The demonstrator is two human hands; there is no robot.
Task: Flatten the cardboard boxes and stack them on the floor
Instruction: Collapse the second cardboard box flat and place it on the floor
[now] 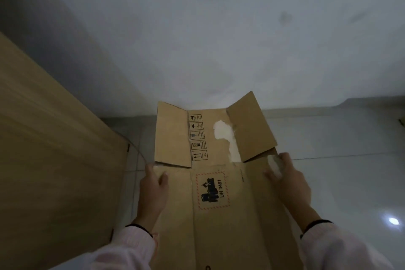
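1. Over the tiled floor (328,138), close to the foot of the white wall (219,28), a cardboard box (223,193) is held out in front of the person, already collapsed into a flat panel with its printed hazard label (212,190) facing up.
2. Both hands carry it by its long sides. The left hand (153,186) is closed on the left edge, thumb on top and fingers hidden beneath. The right hand (287,180) is closed on the right edge near the far corner, and seems also to hold a crumpled whitish scrap (275,165), perhaps tape; I cannot tell exactly what it is.
3. At the far end, the two end flaps are not flat yet: the left flap (172,136) and the right flap (251,127) both fold inward and stand partly raised. Between them a torn white patch (224,132) shows where the surface paper has come off.
4. Judged from this, the flattening of this box is mostly done; the flaps need pressing down and the box must be laid on the floor.
5. No stack of flattened boxes shows anywhere on the visible floor, and no other boxes appear, so how many are left cannot be told. A tall wooden panel (54,160) stands at the left.
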